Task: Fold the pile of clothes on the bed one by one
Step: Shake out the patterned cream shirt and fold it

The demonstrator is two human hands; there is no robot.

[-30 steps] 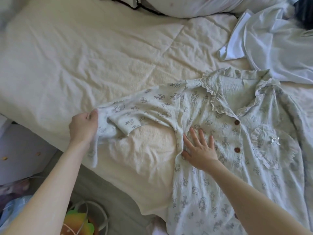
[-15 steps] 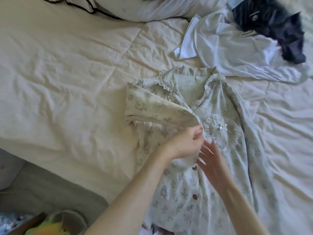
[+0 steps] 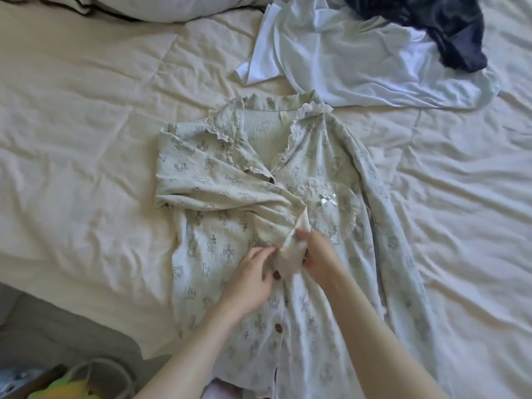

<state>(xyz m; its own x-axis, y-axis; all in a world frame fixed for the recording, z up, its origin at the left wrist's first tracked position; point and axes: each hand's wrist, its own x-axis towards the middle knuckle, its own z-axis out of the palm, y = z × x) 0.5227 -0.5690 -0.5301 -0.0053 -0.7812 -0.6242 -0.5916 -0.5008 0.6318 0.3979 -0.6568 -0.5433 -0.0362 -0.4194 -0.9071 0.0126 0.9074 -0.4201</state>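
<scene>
A bed (image 3: 86,139) covered in a creased cream quilt fills the frame, with a pillow (image 3: 138,7) edged in dark piping at the top left and a strip of floor showing at the lower left. At the centre lies a pale green pyjama shirt (image 3: 322,298), printed with small grey motifs, front side up, its lace-trimmed collar (image 3: 230,131) toward the top of the frame and brown buttons (image 3: 278,327) running down the placket. The shirt's sleeve (image 3: 218,182) on the left of the frame is folded across the chest, its cuff (image 3: 290,251) reaching the middle. A person's two bare hands meet at that cuff: the left hand (image 3: 253,277) has fingers bent lightly against the fabric just left of the cuff, though whether it pinches the cloth is hard to tell, while the right hand (image 3: 319,254) grips the cuff's edge between curled fingers. A frilled chest pocket with a small bow (image 3: 328,198) sits just right of the hands. At the upper right, a white garment (image 3: 359,70) lies crumpled, with a dark navy garment (image 3: 449,27) partly on top of it. A basket (image 3: 109,375) stands on the floor at the bottom left.
</scene>
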